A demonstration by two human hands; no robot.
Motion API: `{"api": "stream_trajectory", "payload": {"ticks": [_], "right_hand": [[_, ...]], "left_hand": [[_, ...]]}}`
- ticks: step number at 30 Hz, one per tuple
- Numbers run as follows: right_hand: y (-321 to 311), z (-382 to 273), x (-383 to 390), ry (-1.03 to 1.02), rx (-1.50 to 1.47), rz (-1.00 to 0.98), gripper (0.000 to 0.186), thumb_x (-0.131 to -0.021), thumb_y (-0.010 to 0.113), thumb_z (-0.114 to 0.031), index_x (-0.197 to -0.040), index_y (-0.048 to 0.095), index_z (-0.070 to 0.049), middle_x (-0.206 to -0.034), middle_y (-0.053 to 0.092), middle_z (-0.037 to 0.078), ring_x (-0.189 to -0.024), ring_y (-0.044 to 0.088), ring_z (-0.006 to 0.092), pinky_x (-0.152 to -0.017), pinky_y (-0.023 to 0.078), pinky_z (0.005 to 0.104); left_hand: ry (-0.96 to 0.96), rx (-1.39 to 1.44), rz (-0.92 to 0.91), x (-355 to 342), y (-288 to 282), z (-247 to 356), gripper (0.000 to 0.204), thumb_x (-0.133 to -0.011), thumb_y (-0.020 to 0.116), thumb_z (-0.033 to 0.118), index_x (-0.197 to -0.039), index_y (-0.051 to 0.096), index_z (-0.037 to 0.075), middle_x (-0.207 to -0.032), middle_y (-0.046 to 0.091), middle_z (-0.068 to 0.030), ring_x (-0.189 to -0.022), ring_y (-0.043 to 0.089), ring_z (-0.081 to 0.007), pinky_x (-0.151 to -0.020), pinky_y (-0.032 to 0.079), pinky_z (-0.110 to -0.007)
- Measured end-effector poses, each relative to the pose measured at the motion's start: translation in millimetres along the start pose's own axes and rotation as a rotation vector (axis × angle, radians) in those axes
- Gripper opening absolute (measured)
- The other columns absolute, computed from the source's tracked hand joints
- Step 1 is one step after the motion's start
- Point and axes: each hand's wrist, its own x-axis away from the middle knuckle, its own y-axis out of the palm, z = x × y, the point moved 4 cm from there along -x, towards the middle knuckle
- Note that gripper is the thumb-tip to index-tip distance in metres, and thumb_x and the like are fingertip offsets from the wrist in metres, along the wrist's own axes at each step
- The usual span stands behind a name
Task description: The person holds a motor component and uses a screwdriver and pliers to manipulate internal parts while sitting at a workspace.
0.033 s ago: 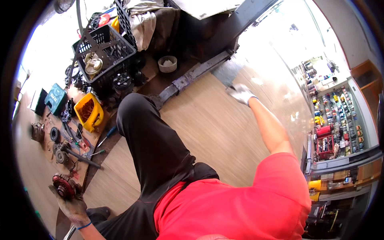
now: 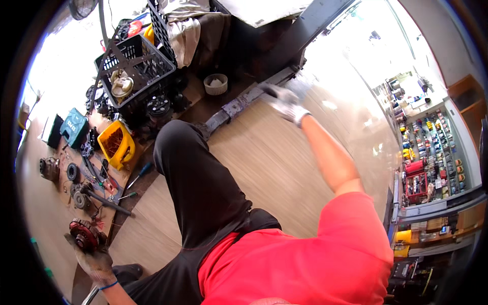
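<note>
My left hand (image 2: 96, 263), in a soiled work glove, is closed on a round red and dark metal machine part (image 2: 84, 235) at the lower left. The part's ringed face points up; fingers partly hide its underside. My right hand (image 2: 287, 104), in a whitish glove, is stretched out at the upper right, over the floor beside a scuffed grey metal beam (image 2: 239, 105). Motion blurs its fingers, and whether they hold anything cannot be made out. Near the left hand lie a hammer (image 2: 109, 201) and a round metal part (image 2: 80, 200) on a stained board.
Left of my raised knee are a yellow bin (image 2: 118, 145) of rusty small parts, a teal case (image 2: 74, 127), a blue-handled screwdriver (image 2: 140, 174) and a black crate (image 2: 147, 81). A white round basket (image 2: 215, 85) sits behind the beam. Stocked shelves (image 2: 429, 152) stand at the right.
My right hand has moved left and slightly up, toward the grey beam, and is more blurred. The left hand still holds the round part, with little movement.
</note>
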Motion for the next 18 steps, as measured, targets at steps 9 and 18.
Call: {"api": "stream_trajectory", "payload": {"ticks": [9,18], "right_hand": [[157.8,-443.0,-32.0,-0.708,-0.753,-0.584,0.087,-0.084,0.071,-0.062,-0.143,0.049,-0.003,-0.119,0.067,0.022,-0.108,0.066,0.0326,-0.089,0.055,0.0427],[279.1,-489.7,68.5,-1.304,-1.057,-1.143,0.048,-0.085,0.076,-0.019,-0.129,0.061,-0.005,-0.114,0.071,0.019,-0.093,0.071,0.034,-0.071,0.057,0.0438]], "left_hand": [[0.043,0.044,-0.074,-19.4,4.9,-13.0,0.054,-0.097,0.062,0.053,-0.131,0.057,0.011,-0.123,0.061,-0.0069,-0.104,0.058,-0.0214,-0.085,0.051,-0.035],[0.012,0.066,0.069,-13.4,-14.2,-16.3,0.066,-0.097,0.06,0.054,-0.14,0.052,0.005,-0.132,0.06,-0.014,-0.12,0.056,-0.0301,-0.107,0.043,-0.043]]}}
